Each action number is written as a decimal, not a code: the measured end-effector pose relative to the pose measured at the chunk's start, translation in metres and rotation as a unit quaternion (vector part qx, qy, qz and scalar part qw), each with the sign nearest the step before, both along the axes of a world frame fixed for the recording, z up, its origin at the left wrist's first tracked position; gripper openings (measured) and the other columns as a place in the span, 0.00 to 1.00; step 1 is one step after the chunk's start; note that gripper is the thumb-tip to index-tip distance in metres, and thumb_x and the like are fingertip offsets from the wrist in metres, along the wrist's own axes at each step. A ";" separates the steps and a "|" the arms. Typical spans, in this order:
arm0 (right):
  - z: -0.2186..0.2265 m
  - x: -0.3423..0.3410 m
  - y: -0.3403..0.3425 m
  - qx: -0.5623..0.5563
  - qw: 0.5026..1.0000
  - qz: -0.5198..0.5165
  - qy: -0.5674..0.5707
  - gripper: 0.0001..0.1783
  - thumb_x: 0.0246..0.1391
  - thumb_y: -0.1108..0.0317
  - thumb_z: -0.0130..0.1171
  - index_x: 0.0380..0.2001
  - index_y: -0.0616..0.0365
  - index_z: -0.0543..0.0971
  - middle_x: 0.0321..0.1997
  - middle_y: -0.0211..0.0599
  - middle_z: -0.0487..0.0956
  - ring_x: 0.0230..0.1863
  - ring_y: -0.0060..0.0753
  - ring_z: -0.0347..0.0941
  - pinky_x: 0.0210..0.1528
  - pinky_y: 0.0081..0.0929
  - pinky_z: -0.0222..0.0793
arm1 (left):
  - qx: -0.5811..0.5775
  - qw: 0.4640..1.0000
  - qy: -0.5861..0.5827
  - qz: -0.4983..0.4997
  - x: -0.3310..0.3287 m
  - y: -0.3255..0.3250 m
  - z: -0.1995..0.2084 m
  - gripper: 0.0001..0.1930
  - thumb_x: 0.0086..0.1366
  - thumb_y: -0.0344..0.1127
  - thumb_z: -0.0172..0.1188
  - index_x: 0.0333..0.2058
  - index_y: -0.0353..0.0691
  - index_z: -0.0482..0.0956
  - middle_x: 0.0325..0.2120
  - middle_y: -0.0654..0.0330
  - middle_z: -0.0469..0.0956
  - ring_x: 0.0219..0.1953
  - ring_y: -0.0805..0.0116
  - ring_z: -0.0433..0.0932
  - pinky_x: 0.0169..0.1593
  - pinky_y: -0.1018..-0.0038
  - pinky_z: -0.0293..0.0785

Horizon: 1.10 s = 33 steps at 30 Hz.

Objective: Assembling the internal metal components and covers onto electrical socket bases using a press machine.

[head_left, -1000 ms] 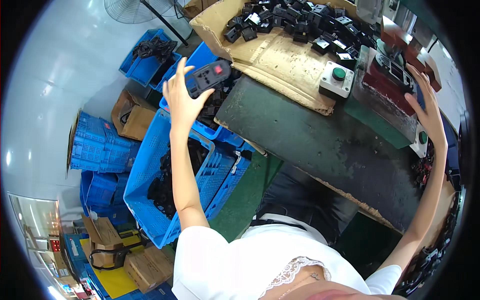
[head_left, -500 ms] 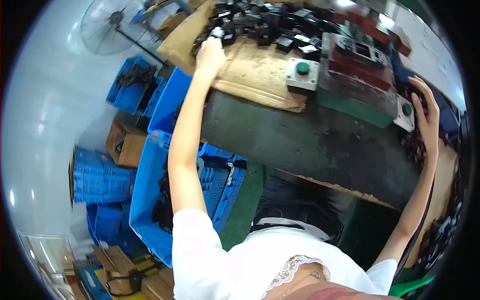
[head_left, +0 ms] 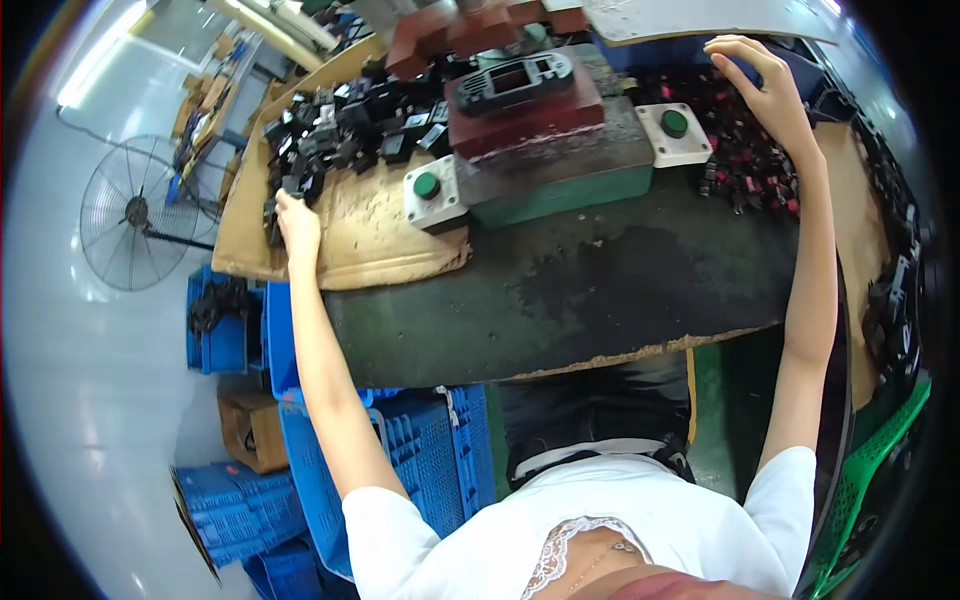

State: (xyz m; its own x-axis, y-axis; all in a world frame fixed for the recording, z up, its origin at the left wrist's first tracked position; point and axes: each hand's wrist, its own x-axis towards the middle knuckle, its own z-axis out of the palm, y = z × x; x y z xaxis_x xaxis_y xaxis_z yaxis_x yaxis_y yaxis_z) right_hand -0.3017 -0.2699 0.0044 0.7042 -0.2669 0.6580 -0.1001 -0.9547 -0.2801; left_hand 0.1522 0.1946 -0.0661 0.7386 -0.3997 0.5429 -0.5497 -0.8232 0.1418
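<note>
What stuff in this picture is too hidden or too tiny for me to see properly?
All in the head view:
- What the left hand touches among the black parts: the hand itself covers it.
- What the small red and dark pieces near the right hand are: too small, jumbled.
- What's above the red blocks: cut off by the top edge.
- Part of the blue crate: behind the left forearm.

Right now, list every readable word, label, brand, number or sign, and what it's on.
None can be read.
Black parts: pale patches, too small to tell if they carry print.
Button boxes: no lettering I can make out.
Black panel on the red block: no legible text.
Blue crates: small red mark, too small to read.
</note>
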 end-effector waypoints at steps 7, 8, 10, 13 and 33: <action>-0.014 -0.010 -0.021 0.062 0.997 -0.028 0.027 0.11 0.54 0.70 0.54 0.36 0.70 0.75 0.33 0.40 0.79 0.38 0.30 0.75 0.45 0.23 0.67 | -0.261 0.899 0.303 -0.177 -0.009 -0.013 0.009 0.15 0.69 0.41 0.42 0.38 0.35 0.71 0.26 0.60 0.73 0.22 0.74 0.70 0.25 0.77 0.68; -0.019 -0.016 -0.026 0.064 0.996 -0.036 0.046 0.11 0.53 0.72 0.54 0.36 0.70 0.75 0.33 0.40 0.79 0.37 0.30 0.75 0.44 0.23 0.68 | -0.226 0.898 0.332 -0.178 -0.021 -0.027 0.008 0.15 0.69 0.40 0.42 0.37 0.35 0.73 0.26 0.60 0.74 0.21 0.74 0.70 0.25 0.77 0.67; -0.012 -0.012 -0.016 0.076 0.987 -0.087 0.113 0.09 0.51 0.76 0.54 0.35 0.70 0.75 0.34 0.41 0.79 0.37 0.31 0.76 0.42 0.24 0.70 | -0.126 0.951 0.206 -0.192 -0.023 -0.021 0.009 0.13 0.67 0.37 0.46 0.34 0.34 0.75 0.27 0.57 0.75 0.26 0.71 0.73 0.32 0.75 0.69; -0.026 -0.007 -0.027 0.094 0.991 -0.054 0.077 0.09 0.46 0.78 0.55 0.33 0.66 0.78 0.33 0.45 0.80 0.36 0.41 0.78 0.40 0.30 0.72 | -0.094 0.970 0.093 -0.205 -0.029 -0.020 0.016 0.07 0.62 0.31 0.51 0.33 0.33 0.76 0.30 0.53 0.77 0.33 0.61 0.76 0.40 0.70 0.70; -0.048 0.014 -0.011 -0.014 0.982 -0.167 0.085 0.10 0.40 0.78 0.59 0.30 0.66 0.74 0.33 0.47 0.75 0.32 0.51 0.74 0.36 0.36 0.71 | -0.348 0.770 0.379 -0.378 -0.140 -0.125 0.087 0.21 0.55 0.24 0.62 0.48 0.31 0.72 0.43 0.55 0.76 0.45 0.72 0.73 0.51 0.78 0.67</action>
State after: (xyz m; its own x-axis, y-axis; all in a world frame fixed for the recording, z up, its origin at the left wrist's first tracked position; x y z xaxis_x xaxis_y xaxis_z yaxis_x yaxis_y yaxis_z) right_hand -0.2875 -0.2809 -0.0436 0.6807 -0.4857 0.5484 -0.4525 -0.8675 -0.2066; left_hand 0.0123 0.0700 0.0212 0.6478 -0.6780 0.3474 -0.3766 0.1114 0.9197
